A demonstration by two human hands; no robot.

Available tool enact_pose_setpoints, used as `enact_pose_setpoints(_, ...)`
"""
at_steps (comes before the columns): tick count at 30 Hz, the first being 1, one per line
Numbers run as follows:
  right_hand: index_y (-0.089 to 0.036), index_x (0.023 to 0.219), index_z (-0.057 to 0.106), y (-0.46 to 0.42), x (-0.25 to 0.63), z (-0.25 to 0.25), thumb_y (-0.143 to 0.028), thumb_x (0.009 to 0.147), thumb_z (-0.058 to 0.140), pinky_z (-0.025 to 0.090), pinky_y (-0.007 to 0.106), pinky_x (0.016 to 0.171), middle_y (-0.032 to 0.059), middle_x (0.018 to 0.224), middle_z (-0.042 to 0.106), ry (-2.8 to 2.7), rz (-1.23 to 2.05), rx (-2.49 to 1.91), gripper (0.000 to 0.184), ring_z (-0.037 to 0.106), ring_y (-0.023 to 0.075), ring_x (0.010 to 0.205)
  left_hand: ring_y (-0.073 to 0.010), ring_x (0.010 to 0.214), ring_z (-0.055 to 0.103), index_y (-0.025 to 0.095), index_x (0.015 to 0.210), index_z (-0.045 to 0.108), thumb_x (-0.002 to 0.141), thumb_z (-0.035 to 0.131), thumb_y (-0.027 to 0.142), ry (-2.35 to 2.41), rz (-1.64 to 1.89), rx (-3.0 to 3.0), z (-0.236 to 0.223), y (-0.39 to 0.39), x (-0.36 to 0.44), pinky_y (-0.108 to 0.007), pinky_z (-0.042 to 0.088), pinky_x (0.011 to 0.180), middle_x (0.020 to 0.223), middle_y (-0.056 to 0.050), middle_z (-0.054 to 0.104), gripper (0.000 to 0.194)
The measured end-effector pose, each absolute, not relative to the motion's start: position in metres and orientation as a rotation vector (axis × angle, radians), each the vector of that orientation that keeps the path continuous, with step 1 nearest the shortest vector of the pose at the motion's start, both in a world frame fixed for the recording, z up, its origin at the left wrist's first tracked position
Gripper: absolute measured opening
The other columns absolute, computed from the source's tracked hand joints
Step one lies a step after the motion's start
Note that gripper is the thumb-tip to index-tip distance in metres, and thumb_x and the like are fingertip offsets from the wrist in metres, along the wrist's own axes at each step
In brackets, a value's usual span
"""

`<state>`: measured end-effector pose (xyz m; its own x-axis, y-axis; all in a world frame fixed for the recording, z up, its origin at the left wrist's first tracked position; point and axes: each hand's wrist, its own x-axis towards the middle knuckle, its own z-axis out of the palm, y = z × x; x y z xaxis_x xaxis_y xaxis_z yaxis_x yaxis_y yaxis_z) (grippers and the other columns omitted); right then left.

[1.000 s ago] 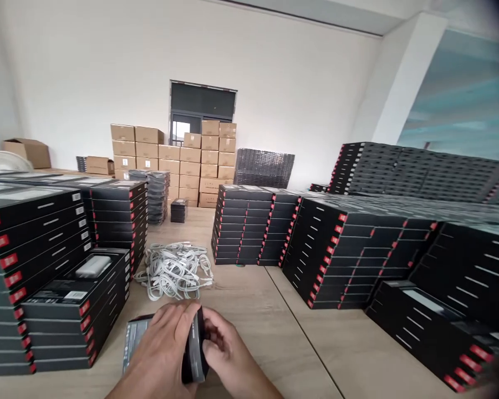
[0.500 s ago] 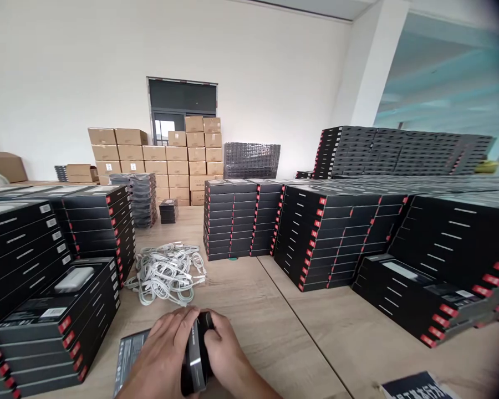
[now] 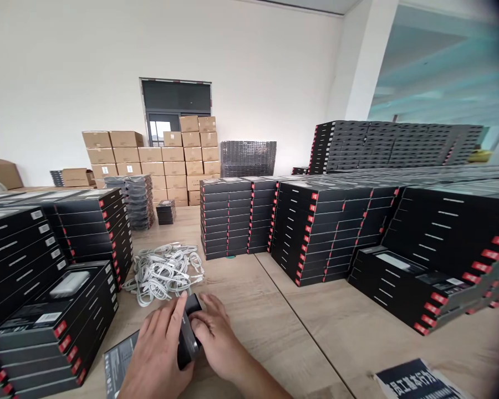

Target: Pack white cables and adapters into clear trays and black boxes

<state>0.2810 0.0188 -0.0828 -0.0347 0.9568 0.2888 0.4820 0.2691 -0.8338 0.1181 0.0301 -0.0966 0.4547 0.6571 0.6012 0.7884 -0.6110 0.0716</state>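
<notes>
A small black box with a grey band (image 3: 188, 339) is held tilted between my two hands just above the front of the table. My left hand (image 3: 156, 346) grips its left side, fingers pointing away from me. On the other side, my right hand (image 3: 217, 332) is closed against the box, thumb pressed near its top end. Part of the box is covered by my fingers. A flat dark printed piece (image 3: 115, 357) lies partly under my left hand. Just beyond the hands is a tangled pile of white cables (image 3: 166, 274).
Black boxes with red corner labels stand stacked at left (image 3: 87, 316), centre (image 3: 237, 221) and right (image 3: 391, 288). A white device (image 3: 70, 282) rests on the left stack. A dark printed sign (image 3: 416, 382) lies front right. Cardboard cartons (image 3: 174, 169) are piled at the back.
The small black box has leaned over more to the left between my hands. My right fingers have shifted along its upper end. The whole view has moved slightly.
</notes>
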Motion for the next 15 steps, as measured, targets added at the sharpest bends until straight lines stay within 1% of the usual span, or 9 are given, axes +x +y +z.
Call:
enact_pose_setpoints(3,-0.021,0.065,0.061,0.023,0.283,-0.086,-0.022,0.072,0.059,0.038,0.044,0.099,0.0034,0.106,0.064,-1.422,0.958,-1.204,0.008,0.051,0.0266,0.115,-0.0324,0.115,0.055,0.023,0.152,0.011,0.066,0.060,0.017,-1.247,-0.901,-2.527,-0.097,0.029,0.120,-0.046,0.040,0.096,0.131,-0.013,0.056,0.099)
enact_pose_setpoints(5,-0.020,0.064,0.056,0.024,0.285,-0.085,-0.021,0.064,0.065,0.045,0.033,0.082,-0.0005,0.085,0.064,-1.262,1.129,-1.087,0.009,0.059,0.0212,0.091,-0.0324,0.117,0.054,0.023,0.152,0.008,0.067,0.060,0.019,-1.259,-0.928,-2.553,-0.093,0.029,0.122,-0.047,0.041,0.097,0.132,-0.013,0.056,0.100)
enact_pose_setpoints(7,-0.020,0.067,0.054,0.026,0.289,-0.082,-0.019,0.058,0.069,0.044,0.026,0.066,-0.0047,0.069,0.060,-1.097,1.286,-0.990,0.017,0.059,0.0160,0.072,-0.0323,0.120,0.053,0.024,0.152,0.006,0.068,0.062,0.021,-1.297,-0.954,-2.582,-0.087,0.028,0.121,-0.047,0.041,0.099,0.133,-0.013,0.055,0.101)
enact_pose_setpoints(8,-0.020,0.068,0.053,0.027,0.292,-0.080,-0.019,0.057,0.070,0.043,0.024,0.063,-0.0055,0.066,0.060,-1.013,1.338,-0.957,0.020,0.058,0.0147,0.067,-0.0323,0.122,0.052,0.024,0.152,0.006,0.068,0.062,0.022,-1.331,-0.964,-2.592,-0.085,0.028,0.120,-0.048,0.041,0.100,0.134,-0.013,0.054,0.102)
enact_pose_setpoints(9,-0.020,0.069,0.052,0.028,0.295,-0.078,-0.020,0.057,0.069,0.044,0.024,0.062,-0.0050,0.068,0.062,-0.934,1.365,-0.933,0.021,0.059,0.0147,0.067,-0.0324,0.122,0.051,0.024,0.152,0.007,0.067,0.063,0.022,-1.366,-0.964,-2.601,-0.083,0.027,0.116,-0.048,0.041,0.101,0.134,-0.013,0.054,0.102)
enact_pose_setpoints(11,-0.021,0.071,0.049,0.032,0.303,-0.076,-0.026,0.060,0.067,0.048,0.026,0.064,-0.0009,0.084,0.068,-0.815,1.378,-0.912,0.022,0.065,0.0171,0.076,-0.0330,0.122,0.052,0.026,0.152,0.010,0.064,0.064,0.021,-1.426,-0.916,-2.624,-0.085,0.025,0.101,-0.048,0.043,0.100,0.135,-0.012,0.054,0.103)
enact_pose_setpoints(13,-0.022,0.074,0.046,0.037,0.313,-0.076,-0.032,0.063,0.064,0.051,0.029,0.066,0.0029,0.097,0.070,-0.765,1.383,-0.928,0.024,0.068,0.0196,0.083,-0.0335,0.121,0.054,0.028,0.151,0.015,0.061,0.065,0.021,-1.449,-0.822,-2.657,-0.092,0.020,0.076,-0.046,0.045,0.099,0.136,-0.010,0.055,0.103)
enact_pose_setpoints(14,-0.023,0.075,0.045,0.040,0.318,-0.078,-0.033,0.064,0.063,0.052,0.029,0.065,0.0039,0.097,0.070,-0.750,1.383,-0.948,0.024,0.069,0.0200,0.083,-0.0339,0.120,0.055,0.030,0.151,0.019,0.059,0.066,0.021,-1.452,-0.801,-2.648,-0.097,0.016,0.060,-0.046,0.046,0.098,0.134,-0.009,0.057,0.104)
enact_pose_setpoints(15,-0.023,0.076,0.045,0.042,0.322,-0.081,-0.034,0.065,0.062,0.053,0.030,0.063,0.0044,0.094,0.071,-0.741,1.378,-0.975,0.024,0.069,0.0200,0.081,-0.0330,0.119,0.056,0.032,0.150,0.023,0.060,0.066,0.021,-1.451,-0.760,-2.649,-0.103,0.011,0.042,-0.044,0.047,0.098,0.133,-0.008,0.059,0.100)
